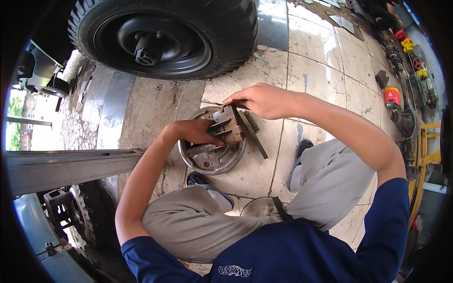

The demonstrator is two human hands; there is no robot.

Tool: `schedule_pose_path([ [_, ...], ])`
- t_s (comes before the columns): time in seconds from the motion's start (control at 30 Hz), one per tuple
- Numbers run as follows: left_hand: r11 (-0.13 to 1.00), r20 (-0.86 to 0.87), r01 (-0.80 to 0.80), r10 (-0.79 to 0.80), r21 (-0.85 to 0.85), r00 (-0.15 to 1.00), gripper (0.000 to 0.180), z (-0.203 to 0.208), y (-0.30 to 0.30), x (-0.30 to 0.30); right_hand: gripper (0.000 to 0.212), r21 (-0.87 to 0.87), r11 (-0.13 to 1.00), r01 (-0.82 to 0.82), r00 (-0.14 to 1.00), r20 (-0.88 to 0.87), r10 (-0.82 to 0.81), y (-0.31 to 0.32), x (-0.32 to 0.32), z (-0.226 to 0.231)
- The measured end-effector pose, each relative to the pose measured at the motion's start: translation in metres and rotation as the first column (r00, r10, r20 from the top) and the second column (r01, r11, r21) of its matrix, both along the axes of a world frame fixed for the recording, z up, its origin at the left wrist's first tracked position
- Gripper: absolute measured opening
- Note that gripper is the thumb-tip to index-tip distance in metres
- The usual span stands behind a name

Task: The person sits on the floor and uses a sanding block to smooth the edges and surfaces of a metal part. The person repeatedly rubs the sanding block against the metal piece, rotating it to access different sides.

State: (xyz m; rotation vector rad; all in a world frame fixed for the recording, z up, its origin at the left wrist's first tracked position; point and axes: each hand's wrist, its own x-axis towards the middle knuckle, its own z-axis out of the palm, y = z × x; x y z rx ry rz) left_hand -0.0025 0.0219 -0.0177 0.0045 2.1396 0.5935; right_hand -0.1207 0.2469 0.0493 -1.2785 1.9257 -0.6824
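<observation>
A round metal brake backing plate point(212, 163) lies on the tiles between my feet, worn and grey. Over it stands a rusty brown curved metal piece, like a brake shoe point(233, 132). My left hand point(196, 131) is closed around the left side of this piece. At its far edge is my right hand point(262, 101), fingers curled and pinched together over a dark thin thing whose kind I cannot make out. Close to the right of the plate is a wire brush point(251, 121) with dark bristles. A long dark flat bar point(258, 144) slants beside it, partly hidden behind the shoe.
A large tyred wheel point(155, 35) stands just beyond the plate. To the left, a metal beam point(71, 170) juts in near a vehicle's blue panel point(42, 236). On the right are a red and yellow can point(392, 96), metal parts and a yellow frame point(424, 151).
</observation>
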Motion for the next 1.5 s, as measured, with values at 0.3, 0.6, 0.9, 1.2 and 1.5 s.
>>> schedule_pose_path([
  [0.3, 0.997, 0.016, 0.054, -0.055, 0.061, 0.998, 0.095, 0.017, 0.004, -0.001, 0.050, 0.018, 0.999, 0.042, 0.996, -0.075, -0.041, -0.006, 0.015, 0.006],
  [0.6, 0.997, 0.039, 0.036, -0.038, 0.066, 0.998, 0.092, 0.011, 0.002, -0.002, 0.047, -0.049, 0.998, -0.031, 0.990, -0.136, 0.025, -0.006, 0.016, 0.018],
  [0.9, 0.989, 0.010, 0.090, -0.092, 0.118, 0.996, 0.096, 0.017, 0.004, -0.003, 0.046, 0.023, 0.996, -0.088, 0.983, -0.161, 0.091, -0.015, 0.002, 0.013],
  [1.2, 0.987, -0.045, 0.112, -0.108, 0.119, 0.993, 0.088, 0.010, 0.002, 0.002, 0.042, 0.116, 0.993, -0.031, 0.998, -0.050, 0.037, -0.019, 0.003, 0.020],
  [1.5, 0.971, -0.090, 0.093, -0.074, 0.220, 0.993, 0.077, 0.006, -0.001, 0.006, 0.042, -0.114, 0.965, -0.237, 0.915, -0.361, 0.182, -0.016, 0.014, 0.013],
])
